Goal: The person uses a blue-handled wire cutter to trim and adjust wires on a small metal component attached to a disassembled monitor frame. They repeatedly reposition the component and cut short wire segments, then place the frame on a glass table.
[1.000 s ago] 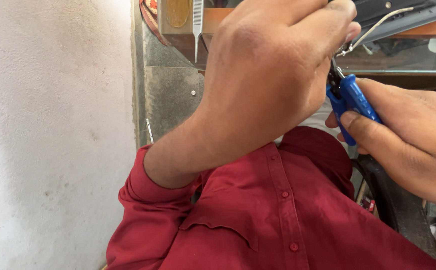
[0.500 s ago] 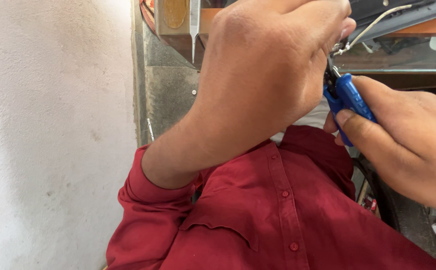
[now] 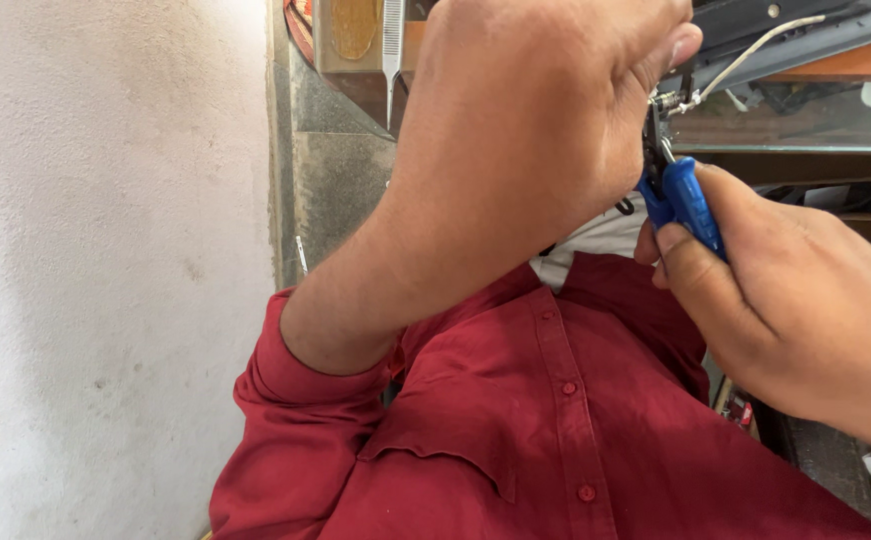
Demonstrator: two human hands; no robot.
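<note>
The right hand squeezes blue pliers on a white wire while the closed left hand steadies it, so careful snipping seems next.

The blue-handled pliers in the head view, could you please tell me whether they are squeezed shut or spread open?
Cannot tell. The right hand wraps the blue-handled pliers, and the left hand hides the tip.

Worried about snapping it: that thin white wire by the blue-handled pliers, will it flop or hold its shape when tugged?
The white wire arcs freely, so it probably bends easily yet keeps some curve. It looks thin, likely light and breakable where the pliers grip.
</note>
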